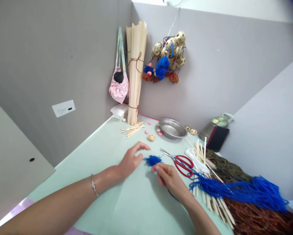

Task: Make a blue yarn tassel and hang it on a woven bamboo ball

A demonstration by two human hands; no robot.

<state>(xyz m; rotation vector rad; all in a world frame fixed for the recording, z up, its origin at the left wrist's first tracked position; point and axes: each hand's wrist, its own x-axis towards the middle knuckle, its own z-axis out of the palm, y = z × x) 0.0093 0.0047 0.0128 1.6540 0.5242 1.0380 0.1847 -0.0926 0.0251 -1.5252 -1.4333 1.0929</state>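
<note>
My right hand (166, 174) pinches the near end of a small blue yarn tassel (152, 160), whose frayed strands fan out to the left. A strand of blue yarn trails from beneath this hand along the table. Just left of the tassel, my left hand (133, 159) rests near the tabletop, fingers curved and apart, with nothing in it. Scissors with red handles (184, 165) lie right of the tassel, their blades pointing left and a little apart. A long bundle of blue yarn (239, 191) stretches from the scissors toward the right edge.
Brown yarn (256, 215), dark green yarn (230, 166) and wooden strips (219, 205) cover the right side. A metal bowl (172, 129), a woven ball (151, 137) and thin sticks (134, 129) lie farther back. A tied strip bundle (136, 75) stands in the corner.
</note>
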